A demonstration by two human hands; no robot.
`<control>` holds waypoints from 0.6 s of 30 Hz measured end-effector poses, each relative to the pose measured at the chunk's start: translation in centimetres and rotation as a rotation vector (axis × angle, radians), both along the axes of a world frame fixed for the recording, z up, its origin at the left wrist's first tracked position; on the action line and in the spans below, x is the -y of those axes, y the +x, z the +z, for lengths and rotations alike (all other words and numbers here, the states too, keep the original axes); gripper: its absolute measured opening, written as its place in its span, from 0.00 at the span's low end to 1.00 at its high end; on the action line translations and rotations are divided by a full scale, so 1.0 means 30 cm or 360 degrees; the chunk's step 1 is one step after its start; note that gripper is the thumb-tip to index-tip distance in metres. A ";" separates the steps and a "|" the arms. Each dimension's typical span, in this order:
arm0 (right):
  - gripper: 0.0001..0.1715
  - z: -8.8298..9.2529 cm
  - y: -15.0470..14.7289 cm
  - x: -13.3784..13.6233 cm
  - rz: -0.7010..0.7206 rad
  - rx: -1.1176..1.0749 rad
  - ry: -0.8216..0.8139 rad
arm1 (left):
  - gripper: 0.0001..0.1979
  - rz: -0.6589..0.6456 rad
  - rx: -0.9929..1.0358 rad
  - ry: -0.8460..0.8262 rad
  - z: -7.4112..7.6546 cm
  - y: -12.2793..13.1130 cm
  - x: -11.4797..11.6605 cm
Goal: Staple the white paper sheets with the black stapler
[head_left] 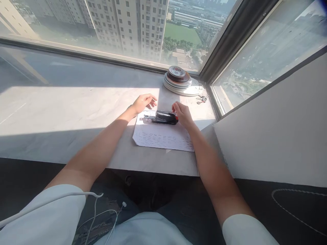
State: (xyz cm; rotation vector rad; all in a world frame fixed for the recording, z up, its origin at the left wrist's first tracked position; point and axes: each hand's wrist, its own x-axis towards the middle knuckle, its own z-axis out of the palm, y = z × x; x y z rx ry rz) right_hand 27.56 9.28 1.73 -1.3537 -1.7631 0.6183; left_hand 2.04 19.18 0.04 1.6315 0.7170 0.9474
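A sheaf of printed white paper lies on the marble windowsill in front of me. On its upper part rests a black stapler, with dark pens alongside its left end. My left hand hovers over the paper's upper left edge, fingers loosely bent and apart, holding nothing. At the stapler's right end, by a red part, is my right hand with its fingers curled together. What those fingers grip, if anything, is hidden.
Stacked round plates or lids stand in the far corner by the window frame. Keys lie to their right. A white wall bounds the sill on the right. A white cable crosses my left sleeve.
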 end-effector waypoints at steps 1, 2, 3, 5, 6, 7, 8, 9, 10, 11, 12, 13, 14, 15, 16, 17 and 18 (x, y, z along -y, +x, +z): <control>0.33 0.008 -0.003 0.009 0.0082 -0.0054 0.0040 | 0.18 0.0000 0.0000 0.0006 0.002 0.001 0.002; 0.32 0.014 -0.006 0.018 0.0185 -0.0068 0.0058 | 0.18 0.0000 -0.0003 0.0022 0.003 0.002 0.006; 0.29 0.020 -0.009 0.026 0.0299 -0.0032 0.0055 | 0.18 0.0004 -0.0009 0.0045 0.005 0.003 0.009; 0.24 0.023 -0.014 0.035 0.0486 0.0135 0.0021 | 0.17 0.0042 -0.0014 0.0112 0.011 0.004 0.016; 0.24 0.022 -0.017 0.038 0.0536 0.0218 0.0010 | 0.17 0.0075 0.0007 0.0148 0.017 0.004 0.018; 0.23 0.019 -0.019 0.039 0.0556 0.0275 0.0010 | 0.16 0.0112 0.0052 0.0175 0.024 0.004 0.021; 0.21 0.016 -0.022 0.039 0.0543 0.0300 0.0025 | 0.16 0.0149 0.0125 0.0186 0.033 0.004 0.023; 0.19 0.012 -0.025 0.039 0.0496 0.0297 0.0062 | 0.16 0.0180 0.0222 0.0177 0.043 0.004 0.025; 0.19 0.009 -0.029 0.039 0.0415 0.0272 0.0126 | 0.16 0.0202 0.0331 0.0148 0.054 0.004 0.028; 0.19 0.007 -0.034 0.039 0.0319 0.0243 0.0212 | 0.16 0.0211 0.0433 0.0098 0.064 0.005 0.032; 0.19 0.006 -0.039 0.040 0.0218 0.0222 0.0316 | 0.17 0.0204 0.0517 0.0036 0.073 0.006 0.037; 0.18 0.006 -0.045 0.040 0.0125 0.0215 0.0430 | 0.17 0.0181 0.0577 -0.0031 0.080 0.006 0.042; 0.18 0.008 -0.051 0.041 0.0057 0.0230 0.0548 | 0.17 0.0146 0.0614 -0.0101 0.086 0.006 0.047; 0.18 0.010 -0.058 0.043 0.0021 0.0271 0.0661 | 0.18 0.0102 0.0631 -0.0170 0.090 0.006 0.053; 0.18 0.013 -0.064 0.044 0.0010 0.0336 0.0761 | 0.19 0.0054 0.0634 -0.0237 0.092 0.006 0.059; 0.20 0.016 -0.069 0.046 0.0006 0.0417 0.0843 | 0.20 0.0003 0.0630 -0.0301 0.091 0.006 0.064; 0.23 0.019 -0.073 0.047 -0.0001 0.0508 0.0905 | 0.21 -0.0054 0.0617 -0.0367 0.090 0.006 0.070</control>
